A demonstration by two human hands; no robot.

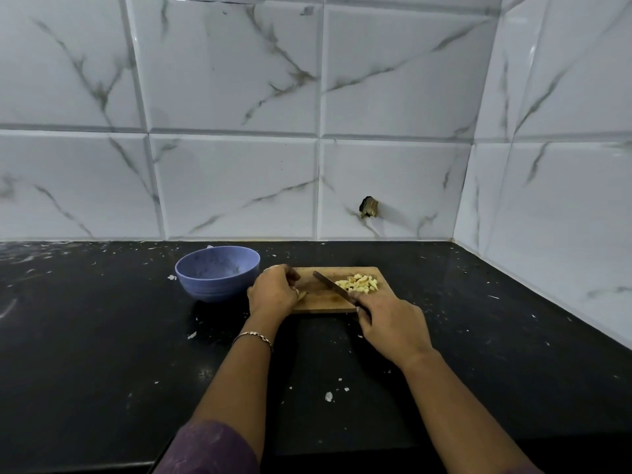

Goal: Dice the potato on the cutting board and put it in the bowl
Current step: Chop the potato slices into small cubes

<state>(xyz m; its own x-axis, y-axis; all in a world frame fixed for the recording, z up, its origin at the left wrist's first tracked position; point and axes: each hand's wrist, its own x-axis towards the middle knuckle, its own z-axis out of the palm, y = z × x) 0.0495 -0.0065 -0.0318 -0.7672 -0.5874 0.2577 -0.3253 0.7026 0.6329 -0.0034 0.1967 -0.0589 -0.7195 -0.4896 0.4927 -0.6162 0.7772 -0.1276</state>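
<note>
Potato dice (pixel 359 283) lie heaped on the cutting board (pixel 325 301), just beyond our right grip (pixel 390 323), which is clamped round the knife (pixel 330 285) handle, blade slanting away to the left; our left grip (pixel 273 289), left of the blade, curls on a small potato piece (pixel 302 295) on the board; the blue bowl (pixel 217 273) stands on the bench (pixel 102 336) just left of that grip.
</note>
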